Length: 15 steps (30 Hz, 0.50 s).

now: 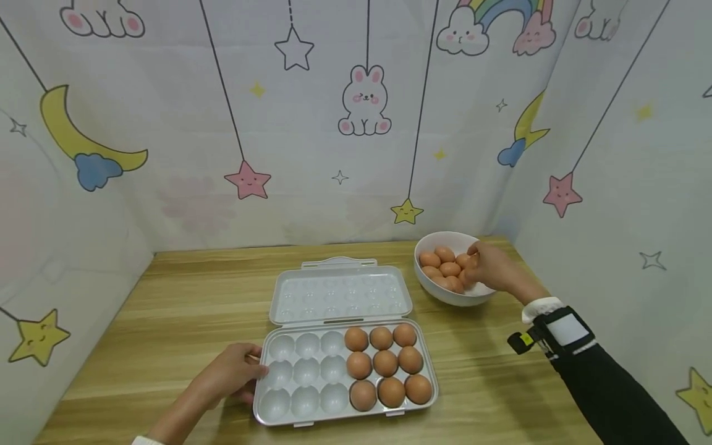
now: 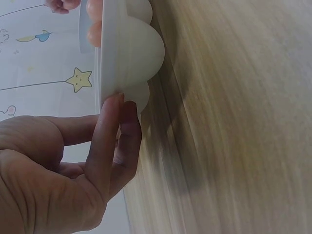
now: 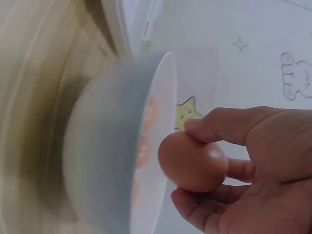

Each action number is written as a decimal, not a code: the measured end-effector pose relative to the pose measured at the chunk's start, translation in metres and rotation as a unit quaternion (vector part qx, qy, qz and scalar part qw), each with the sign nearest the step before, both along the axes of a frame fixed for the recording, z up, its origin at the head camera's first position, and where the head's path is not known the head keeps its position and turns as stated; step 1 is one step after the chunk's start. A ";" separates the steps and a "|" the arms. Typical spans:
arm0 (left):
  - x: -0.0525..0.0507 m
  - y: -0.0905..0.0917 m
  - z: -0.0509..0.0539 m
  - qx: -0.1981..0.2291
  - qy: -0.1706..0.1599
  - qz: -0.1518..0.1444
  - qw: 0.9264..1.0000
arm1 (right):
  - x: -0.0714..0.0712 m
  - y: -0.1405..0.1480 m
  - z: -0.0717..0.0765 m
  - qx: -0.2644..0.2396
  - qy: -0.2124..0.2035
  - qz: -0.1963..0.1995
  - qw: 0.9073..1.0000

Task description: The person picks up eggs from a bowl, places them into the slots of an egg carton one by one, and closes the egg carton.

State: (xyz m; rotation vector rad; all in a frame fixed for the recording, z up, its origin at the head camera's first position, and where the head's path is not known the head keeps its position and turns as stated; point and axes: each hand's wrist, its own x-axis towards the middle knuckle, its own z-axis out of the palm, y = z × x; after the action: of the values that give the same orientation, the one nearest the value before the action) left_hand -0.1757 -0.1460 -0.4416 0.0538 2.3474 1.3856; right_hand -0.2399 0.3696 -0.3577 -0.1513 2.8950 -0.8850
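A white plastic egg carton (image 1: 306, 372) lies open on the table, with brown eggs (image 1: 385, 363) filling the cells of its right half; the left cells hold none. My left hand (image 1: 233, 374) grips the carton's left edge. In the left wrist view, that hand (image 2: 73, 170) pinches the rim between thumb and fingers. At the back right stands a white bowl (image 1: 453, 299) with several brown eggs (image 1: 449, 269). My right hand (image 1: 497, 269) is at the bowl's right side. The right wrist view shows it pinching one brown egg (image 3: 192, 163) beside the bowl's rim (image 3: 165, 73).
The carton's lid (image 1: 342, 293) lies folded back behind the cells, left of the bowl. A wood-grain table (image 1: 194, 296) carries everything. White cloth walls (image 1: 311, 136) with cartoon prints stand behind and at both sides.
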 end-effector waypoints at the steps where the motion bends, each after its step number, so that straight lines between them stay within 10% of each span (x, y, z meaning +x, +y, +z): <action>1: 0.000 0.000 -0.001 0.003 0.001 0.000 1.000 | 0.003 -0.001 0.004 0.059 0.063 -0.015 0.996; 15: 0.000 -0.002 0.002 0.015 -0.004 -0.008 1.000 | 0.033 -0.057 0.045 0.022 0.169 0.040 0.985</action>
State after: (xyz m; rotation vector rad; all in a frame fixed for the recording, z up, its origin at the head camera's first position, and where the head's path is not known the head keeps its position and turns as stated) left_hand -0.1758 -0.1477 -0.4397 0.0752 2.3141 1.4108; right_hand -0.2067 0.3130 -0.3131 -0.4515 3.1864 -0.8545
